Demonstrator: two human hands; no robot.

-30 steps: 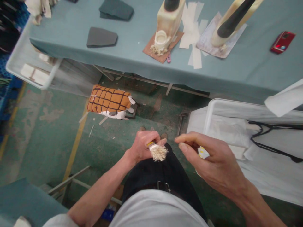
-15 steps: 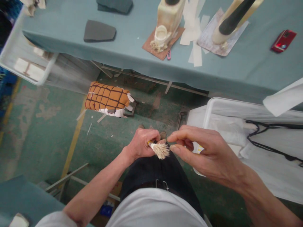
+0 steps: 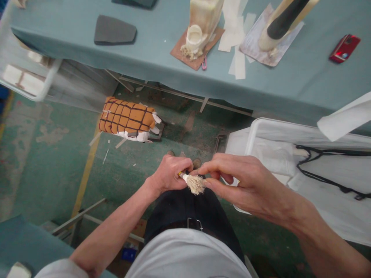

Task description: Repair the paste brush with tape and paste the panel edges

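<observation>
My left hand is closed round the handle of a small brush with pale, stiff bristles, held over my lap. My right hand comes in from the right and pinches the bristle tips between thumb and forefinger. A small white object with yellow marks shows under the right palm, too hidden to name. Both hands hover above my dark trousers.
A blue-grey table runs across the top with dark fabric pieces, a glue-crusted jug, paper strips and a red phone. A white bin with white cloth and a black cord stands right. An orange checked cushion lies on the green floor.
My right hand has moved left from open air to the brush and closed its fingertips on the bristles. The left hand kept its grip and stayed put.
</observation>
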